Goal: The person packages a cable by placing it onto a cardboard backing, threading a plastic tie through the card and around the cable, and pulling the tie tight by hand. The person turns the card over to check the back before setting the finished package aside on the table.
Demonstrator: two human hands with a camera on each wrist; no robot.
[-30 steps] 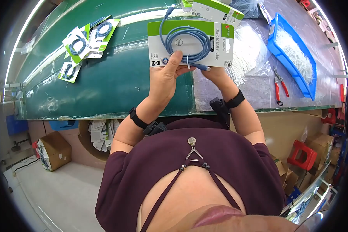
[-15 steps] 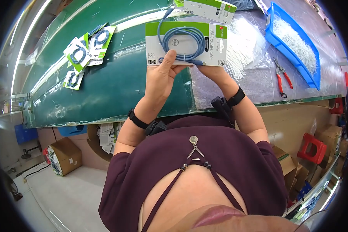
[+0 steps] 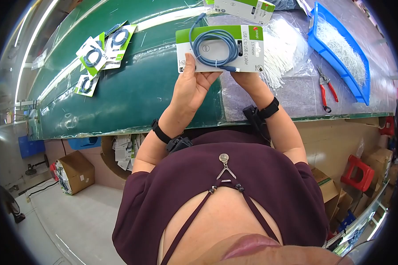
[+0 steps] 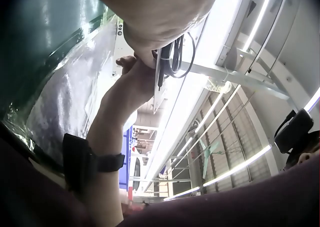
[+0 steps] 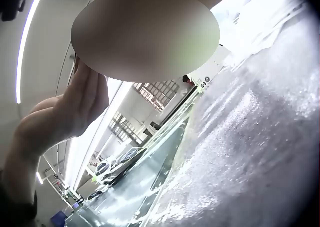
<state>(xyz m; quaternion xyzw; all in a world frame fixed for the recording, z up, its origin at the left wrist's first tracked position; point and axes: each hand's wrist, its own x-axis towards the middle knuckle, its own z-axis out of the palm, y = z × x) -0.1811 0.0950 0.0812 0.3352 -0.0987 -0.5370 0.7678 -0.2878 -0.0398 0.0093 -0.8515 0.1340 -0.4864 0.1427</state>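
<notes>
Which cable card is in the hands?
The big card, gripped by left hand and right hand; the smaller cards lie on the green mat.

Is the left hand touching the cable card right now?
Touching. The head view shows the left hand with its thumb pressed on the front of the cable card, near its lower left corner.

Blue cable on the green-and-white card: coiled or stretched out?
Coiled: the blue cable forms round loops on the green-and-white card.

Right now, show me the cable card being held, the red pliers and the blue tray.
cable card (image 3: 216,47): head view, card face inside the coil.
red pliers (image 3: 323,97): head view, one red handle.
blue tray (image 3: 338,73): head view, near side wall.
</notes>
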